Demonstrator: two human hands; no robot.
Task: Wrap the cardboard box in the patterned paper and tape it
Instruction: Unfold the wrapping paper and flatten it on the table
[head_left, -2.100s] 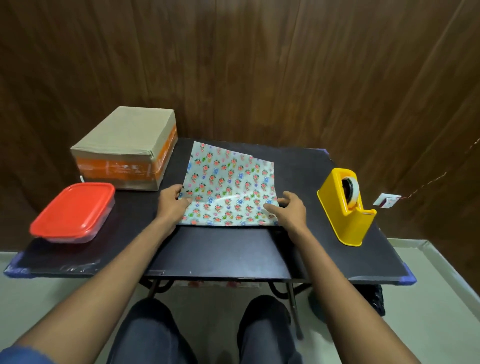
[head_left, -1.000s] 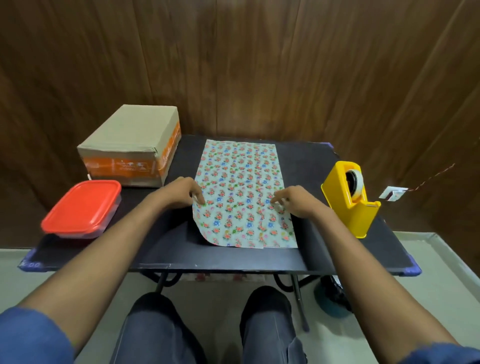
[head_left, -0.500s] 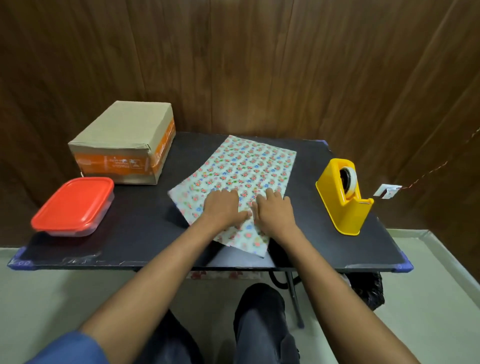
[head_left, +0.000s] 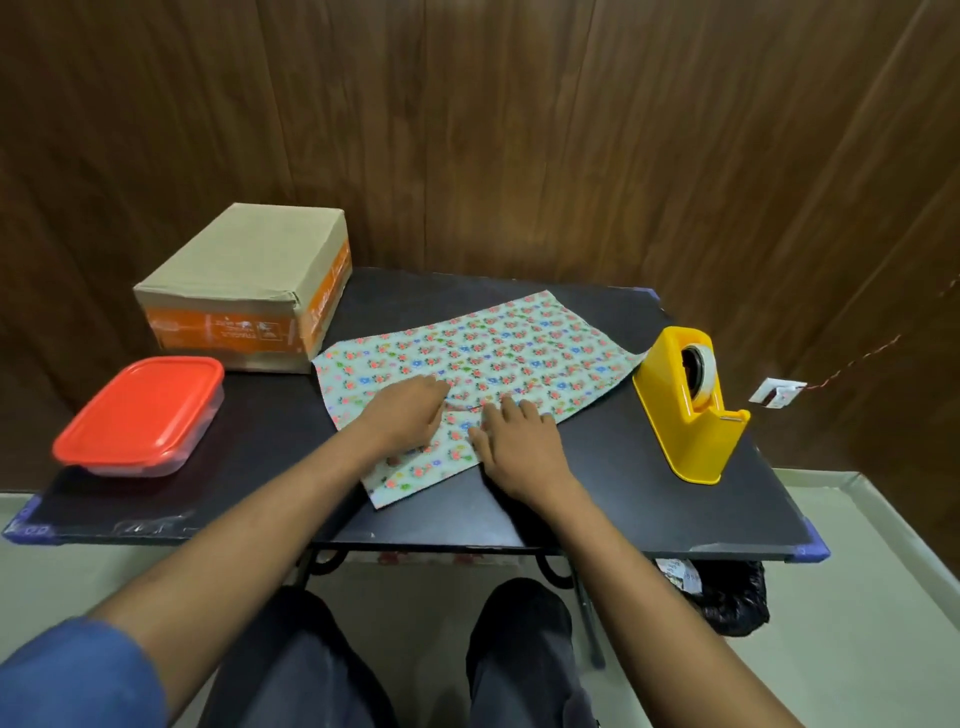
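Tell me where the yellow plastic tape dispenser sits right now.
In the head view, the yellow plastic tape dispenser stands on the right side of the black table, beside the right edge of the floral patterned paper.

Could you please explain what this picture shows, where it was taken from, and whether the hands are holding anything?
There is no machine here: a person wears a camera on the head, looking forward and down, so you see their own arms. The left hand and right hand lie flat, fingers fairly straight, pressing the patterned paper onto the black table. Neither has a grip on anything. The cardboard box stands unwrapped at the table's far left, with a red-lidded container nearer the person. A yellow tape dispenser stands on the right.
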